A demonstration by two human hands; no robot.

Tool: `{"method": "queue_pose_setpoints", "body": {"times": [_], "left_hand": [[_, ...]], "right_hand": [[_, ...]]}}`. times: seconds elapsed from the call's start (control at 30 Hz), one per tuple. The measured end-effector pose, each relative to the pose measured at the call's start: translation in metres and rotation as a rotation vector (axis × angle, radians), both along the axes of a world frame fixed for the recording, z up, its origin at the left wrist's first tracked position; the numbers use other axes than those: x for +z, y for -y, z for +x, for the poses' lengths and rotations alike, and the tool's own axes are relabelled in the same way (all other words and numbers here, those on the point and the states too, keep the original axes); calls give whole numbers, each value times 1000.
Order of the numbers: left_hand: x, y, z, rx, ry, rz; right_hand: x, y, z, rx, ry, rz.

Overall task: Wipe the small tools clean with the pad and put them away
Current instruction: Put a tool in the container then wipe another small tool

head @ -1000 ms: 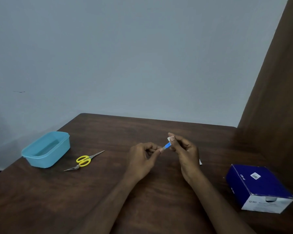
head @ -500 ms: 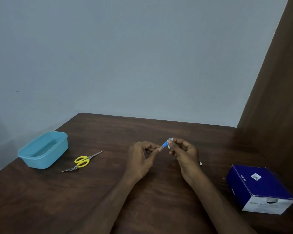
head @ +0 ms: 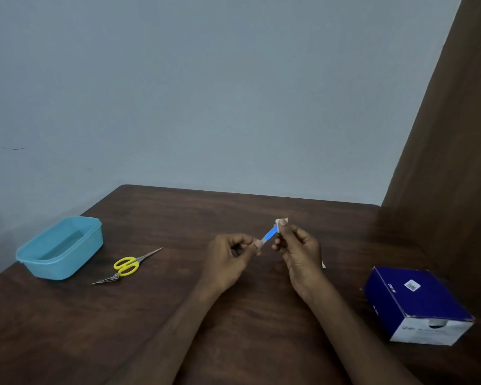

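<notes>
small blue-handled tool (head: 269, 235) held above the middle of the dark brown wooden table (head: 233, 315), tilted up toward the right. lower, grey end pinched between thumb and fingertips of the left hand (head: 231, 258). upper end wrapped in a small white pad (head: 281, 221), gripped by curled thumb and fingers of the right hand (head: 299, 251). working tip hidden by the pad; tool type not discernible. small white scrap (head: 323, 264) just behind the right hand, on the table. yellow-handled scissors (head: 127, 265) flat on the table to the left, touching a thin pointed metal tool (head: 106, 279) at the handle end. light blue open plastic tub (head: 60, 247) further left, near the table edge. dark blue cardboard box with white front (head: 417, 304) at far right.
</notes>
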State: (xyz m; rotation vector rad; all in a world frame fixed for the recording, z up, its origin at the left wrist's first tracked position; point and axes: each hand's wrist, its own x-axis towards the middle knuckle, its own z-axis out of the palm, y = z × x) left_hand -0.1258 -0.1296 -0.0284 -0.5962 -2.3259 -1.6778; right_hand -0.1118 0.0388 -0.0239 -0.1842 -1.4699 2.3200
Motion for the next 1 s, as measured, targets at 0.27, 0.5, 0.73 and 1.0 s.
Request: {"method": "queue_pose_setpoints", "body": {"times": [0.27,0.5,0.73,1.0], "left_hand": [[9,2,-1,-94,250,254],[13,7,1,-230,359,169],[18,13,6,-427,474,222],[7,12,1,-284,439,248]], "right_hand": [[4,5,8,134,-11,86],[9,1,16,233,-84,133],[8,1,16,319,-152,-65],[5,0,17,44,-33,113]]}}
